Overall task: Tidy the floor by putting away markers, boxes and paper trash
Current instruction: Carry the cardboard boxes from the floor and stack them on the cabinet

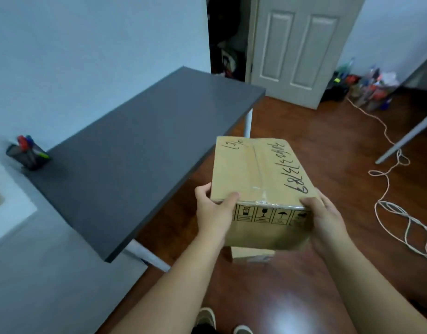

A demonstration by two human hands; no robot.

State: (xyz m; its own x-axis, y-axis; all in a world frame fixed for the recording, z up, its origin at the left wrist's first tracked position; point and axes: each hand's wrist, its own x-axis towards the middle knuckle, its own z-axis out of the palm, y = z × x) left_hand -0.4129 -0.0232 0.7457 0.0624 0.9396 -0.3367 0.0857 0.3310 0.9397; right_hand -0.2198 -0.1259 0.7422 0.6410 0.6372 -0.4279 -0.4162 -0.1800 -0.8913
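Note:
A taped brown cardboard box (255,174) with black handwriting on top and handling symbols on its near side is held in the air above the wooden floor, just right of the dark grey table (140,145). My left hand (214,213) grips its near left corner, thumb on top. My right hand (325,220) grips its near right corner. Under it a piece of another box (252,255) shows on the floor. A black mesh cup (29,154) with coloured markers stands at the table's far left end.
A white cable (388,179) snakes over the floor at right into a tangle. Bottles and clutter (373,90) sit by the far wall beside an open white door (296,49). A second table's leg (405,141) slants at right. My shoes (222,321) show below.

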